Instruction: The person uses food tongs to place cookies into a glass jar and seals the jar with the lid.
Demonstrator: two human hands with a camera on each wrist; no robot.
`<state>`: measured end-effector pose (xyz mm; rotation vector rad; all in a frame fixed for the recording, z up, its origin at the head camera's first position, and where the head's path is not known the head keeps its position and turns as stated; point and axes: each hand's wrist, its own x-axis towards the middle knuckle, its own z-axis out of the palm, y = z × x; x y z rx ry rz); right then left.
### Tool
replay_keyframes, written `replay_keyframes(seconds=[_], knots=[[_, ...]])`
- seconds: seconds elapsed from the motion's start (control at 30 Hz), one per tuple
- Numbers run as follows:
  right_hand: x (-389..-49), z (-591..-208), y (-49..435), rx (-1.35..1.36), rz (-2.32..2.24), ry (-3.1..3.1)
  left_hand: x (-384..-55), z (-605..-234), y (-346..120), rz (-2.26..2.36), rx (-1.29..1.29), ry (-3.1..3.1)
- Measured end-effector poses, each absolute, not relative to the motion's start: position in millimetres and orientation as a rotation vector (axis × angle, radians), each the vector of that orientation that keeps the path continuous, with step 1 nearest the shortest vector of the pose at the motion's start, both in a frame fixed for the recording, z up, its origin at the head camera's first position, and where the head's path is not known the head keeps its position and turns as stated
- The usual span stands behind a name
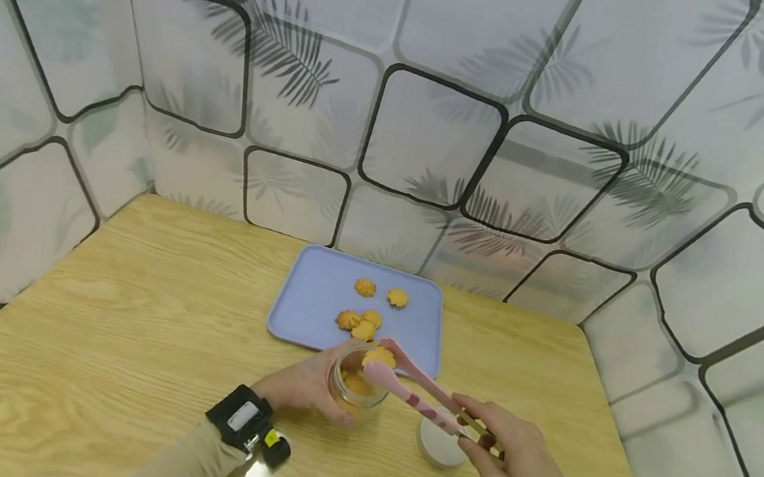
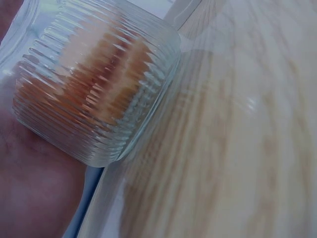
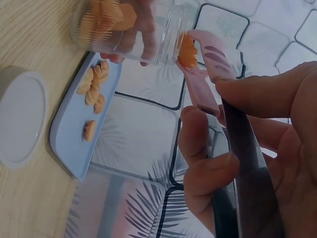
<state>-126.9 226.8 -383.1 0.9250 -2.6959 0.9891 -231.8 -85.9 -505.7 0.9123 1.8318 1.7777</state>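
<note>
My left hand (image 1: 307,383) grips a clear ribbed glass jar (image 2: 99,144) round its side. Several golden cookies (image 2: 106,82) lie inside it. In my right hand (image 1: 516,455) is a pair of pink-tipped tongs (image 1: 406,393), thumb and fingers pressing the handles together. Between the tong tips sits one flower-shaped cookie (image 3: 187,52), at the jar's open mouth. Behind the jar, a blue tray (image 1: 315,286) bears several more cookies (image 1: 363,330), some clustered and two apart.
A round white lid (image 3: 21,116) lies on the wooden table (image 1: 127,334) beneath the tongs, right of the jar. Patterned fabric walls (image 1: 430,141) rise behind the tray and on both sides.
</note>
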Motion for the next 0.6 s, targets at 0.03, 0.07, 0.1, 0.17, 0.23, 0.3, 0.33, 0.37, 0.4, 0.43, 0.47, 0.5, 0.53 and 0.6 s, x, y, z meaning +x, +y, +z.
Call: replay_keyframes(seconds=[0.03, 0.07, 0.1, 0.17, 0.23, 0.3, 0.33, 0.37, 0.4, 0.43, 0.47, 0.5, 0.53, 0.6], knots=[[-126.6, -382.3, 226.5, 0.931, 0.983, -2.698, -232.0, -505.6, -86.5, 1.777, 0.917, 1.833], [-126.3, -381.7, 226.3, 0.936, 0.974, -2.698, -232.2, -505.8, -86.8, 1.776, 0.921, 1.834], [-125.9, -381.4, 226.1, 0.940, 0.966, -2.696, -232.4, -506.1, -87.0, 1.774, 0.924, 1.834], [-124.7, -381.7, 225.7, 0.949, 0.952, -2.692, -233.0, -507.3, -86.6, 1.776, 0.936, 1.821], [-123.5, -382.8, 225.1, 0.960, 0.944, -2.685, -233.5, -508.0, -86.1, 1.777, 0.940, 1.814], [-122.5, -383.9, 224.7, 0.971, 0.945, -2.678, -233.9, -508.7, -85.6, 1.776, 0.950, 1.811], [-122.3, -384.5, 224.5, 0.977, 0.947, -2.673, -234.0, -508.9, -85.6, 1.776, 0.952, 1.815], [-122.2, -384.9, 224.5, 0.978, 0.958, -2.669, -233.9, -509.0, -85.9, 1.775, 0.954, 1.821], [-122.4, -385.4, 224.5, 0.976, 0.967, -2.664, -233.9, -509.1, -85.9, 1.776, 0.955, 1.823], [-123.0, -385.9, 224.5, 0.967, 0.981, -2.658, -234.0, -509.2, -86.1, 1.776, 0.955, 1.830], [-124.2, -386.5, 224.5, 0.951, 0.992, -2.649, -234.0, -509.1, -86.4, 1.778, 0.959, 1.821], [-125.8, -387.1, 224.5, 0.926, 1.002, -2.644, -234.1, -509.2, -86.6, 1.782, 0.959, 1.814], [-128.1, -387.8, 224.3, 0.894, 1.009, -2.640, -234.3, -509.1, -86.9, 1.787, 0.964, 1.801], [-135.6, -390.5, 223.3, 0.827, 1.007, -2.633, -235.4, -509.6, -87.0, 1.797, 0.981, 1.774]])
